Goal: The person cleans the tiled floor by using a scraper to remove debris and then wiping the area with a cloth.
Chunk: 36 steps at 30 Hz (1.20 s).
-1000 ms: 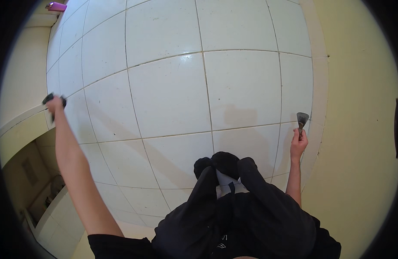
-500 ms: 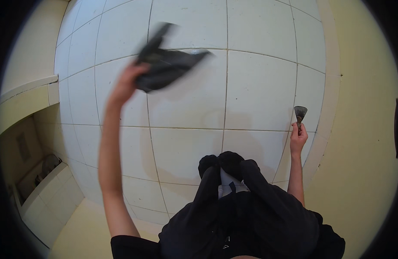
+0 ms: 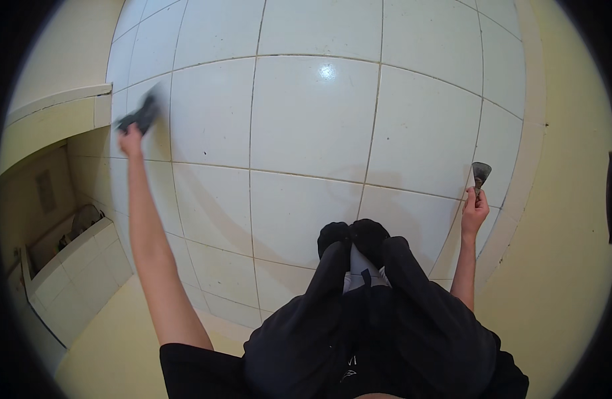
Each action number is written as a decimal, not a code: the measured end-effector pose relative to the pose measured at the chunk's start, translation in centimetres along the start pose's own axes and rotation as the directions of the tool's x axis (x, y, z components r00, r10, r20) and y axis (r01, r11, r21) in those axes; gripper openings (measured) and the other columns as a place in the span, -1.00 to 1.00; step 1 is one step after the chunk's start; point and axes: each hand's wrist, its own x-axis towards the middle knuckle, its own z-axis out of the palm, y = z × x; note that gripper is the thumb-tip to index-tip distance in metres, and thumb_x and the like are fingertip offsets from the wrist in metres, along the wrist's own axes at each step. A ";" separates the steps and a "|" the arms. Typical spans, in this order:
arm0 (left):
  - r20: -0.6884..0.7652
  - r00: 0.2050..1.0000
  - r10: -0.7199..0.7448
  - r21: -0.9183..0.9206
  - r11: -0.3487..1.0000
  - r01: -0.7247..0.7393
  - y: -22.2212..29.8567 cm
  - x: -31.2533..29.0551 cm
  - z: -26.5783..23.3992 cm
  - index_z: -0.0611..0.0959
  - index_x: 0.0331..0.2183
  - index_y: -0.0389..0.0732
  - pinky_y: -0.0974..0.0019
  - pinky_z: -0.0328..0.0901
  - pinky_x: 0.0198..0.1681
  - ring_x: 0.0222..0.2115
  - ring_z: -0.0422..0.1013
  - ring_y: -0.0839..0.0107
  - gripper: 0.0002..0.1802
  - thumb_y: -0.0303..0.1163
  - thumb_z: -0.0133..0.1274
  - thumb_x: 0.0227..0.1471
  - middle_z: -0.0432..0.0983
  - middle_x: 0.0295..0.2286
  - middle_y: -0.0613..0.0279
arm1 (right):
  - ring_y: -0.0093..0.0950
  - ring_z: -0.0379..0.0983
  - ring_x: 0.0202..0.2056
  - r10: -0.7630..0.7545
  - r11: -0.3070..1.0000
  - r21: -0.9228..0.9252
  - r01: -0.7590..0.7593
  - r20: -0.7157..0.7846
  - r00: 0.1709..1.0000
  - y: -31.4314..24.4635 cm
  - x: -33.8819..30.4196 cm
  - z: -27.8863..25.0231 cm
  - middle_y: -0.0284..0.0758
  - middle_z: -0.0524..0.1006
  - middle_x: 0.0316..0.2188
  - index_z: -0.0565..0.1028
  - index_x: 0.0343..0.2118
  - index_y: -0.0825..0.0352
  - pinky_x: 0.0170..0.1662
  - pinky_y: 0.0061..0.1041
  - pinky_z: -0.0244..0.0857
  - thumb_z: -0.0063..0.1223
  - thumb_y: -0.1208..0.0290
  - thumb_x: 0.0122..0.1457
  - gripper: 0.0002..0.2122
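White-tiled floor (image 3: 306, 120) fills most of the view, a yellow wall (image 3: 565, 179) along its right side. Dark trousers (image 3: 425, 306) show bent knees. At the floor's far left, the left hand (image 3: 130, 141) grips a dark, blurred piece, probably cloth (image 3: 144, 118). Near the right edge, the right hand (image 3: 475, 213) holds a scraper (image 3: 481, 171), blade pointing away.

Pale yellow wall (image 3: 565, 186) at right, white-tiled ledge (image 3: 80, 269) at lower left.
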 end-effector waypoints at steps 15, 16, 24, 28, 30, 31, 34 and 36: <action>0.718 0.527 0.455 -0.693 0.535 0.483 20.4 -23.6 -8.5 0.51 0.11 -0.33 0.31 0.32 0.11 -0.01 0.46 0.40 -0.52 -0.33 0.10 0.21 0.54 -0.03 0.15 | -0.85 0.01 -0.65 -0.007 0.998 -0.062 0.011 0.064 0.998 -1.6 -0.1 0.9 -0.68 0.20 -0.67 0.54 -0.34 0.30 -0.60 -0.68 -0.20 0.05 0.39 0.37 -0.85; 0.767 0.408 0.494 -0.640 0.558 0.528 19.5 -25.6 -6.0 0.49 0.12 -0.33 0.31 0.32 0.10 -0.02 0.45 0.43 -0.50 -0.34 0.11 0.20 0.54 -0.02 0.17 | -0.86 0.01 -0.68 -0.009 0.998 -0.056 0.013 0.067 0.998 -1.5 -0.1 1.2 -0.67 0.19 -0.70 0.53 -0.35 0.29 -0.62 -0.70 -0.18 0.05 0.39 0.37 -0.85; 0.745 0.007 0.667 -0.667 0.745 -0.030 26.5 -38.1 -0.5 0.58 0.00 -0.35 0.36 0.36 -0.04 -0.20 0.44 0.49 -0.50 -0.37 0.26 0.03 0.59 -0.23 0.24 | -0.85 0.03 -0.61 0.033 0.995 -0.095 -0.027 0.052 0.998 -1.7 -0.5 0.3 -0.68 0.24 -0.63 0.56 -0.32 0.34 -0.56 -0.68 -0.18 0.07 0.40 0.36 -0.85; 0.683 0.514 0.519 -0.439 0.854 -0.278 17.6 -24.0 0.3 0.61 0.03 -0.32 0.26 0.41 -0.01 -0.14 0.53 0.38 -0.46 -0.45 0.21 -0.05 0.65 -0.16 0.09 | -0.83 0.06 -0.57 -0.001 0.991 -0.135 0.009 0.059 0.998 -2.1 0.0 0.1 -0.65 0.31 -0.59 0.57 -0.28 0.37 -0.52 -0.69 -0.11 0.07 0.40 0.35 -0.85; 0.410 0.724 0.555 0.045 0.780 -0.624 13.4 -16.2 -1.6 0.59 0.06 -0.18 0.06 0.41 -0.01 -0.06 0.51 0.05 -0.44 -0.38 0.23 -0.05 0.58 -0.09 0.06 | -0.83 0.03 -0.59 -0.053 0.984 -0.166 0.059 0.040 0.998 -1.9 0.2 0.1 -0.67 0.26 -0.61 0.57 -0.25 0.35 -0.54 -0.68 -0.15 0.07 0.39 0.36 -0.86; 0.358 0.789 0.500 0.192 0.787 -0.586 12.7 -13.3 -3.3 0.58 0.06 -0.15 0.03 0.41 -0.04 -0.07 0.49 0.02 -0.46 -0.35 0.22 -0.01 0.56 -0.11 0.11 | -0.84 0.00 -0.61 -0.105 0.974 -0.197 0.108 0.026 0.994 -1.9 0.4 0.0 -0.69 0.22 -0.62 0.58 -0.23 0.33 -0.55 -0.68 -0.19 0.07 0.39 0.36 -0.87; 0.023 0.801 0.598 0.251 0.772 -0.583 10.6 -7.4 -7.7 0.60 0.04 -0.19 0.06 0.39 -0.02 -0.08 0.49 -0.01 -0.50 -0.31 0.21 0.04 0.57 -0.12 0.03 | -0.82 -0.01 -0.59 -0.110 0.975 -0.193 0.109 0.003 0.994 -2.4 0.4 1.1 -0.69 0.23 -0.60 0.57 -0.17 0.33 -0.54 -0.67 -0.18 0.06 0.41 0.37 -0.87; -0.121 0.809 0.575 0.236 0.809 -0.539 11.4 -5.6 -10.6 0.60 0.04 -0.21 0.06 0.38 0.00 -0.07 0.48 -0.03 -0.52 -0.31 0.21 0.07 0.57 -0.10 -0.01 | -0.82 -0.01 -0.57 -0.081 0.980 -0.179 0.082 0.016 0.997 -3.7 0.1 2.5 -0.68 0.24 -0.59 0.57 -0.12 0.33 -0.53 -0.67 -0.17 0.05 0.42 0.37 -0.86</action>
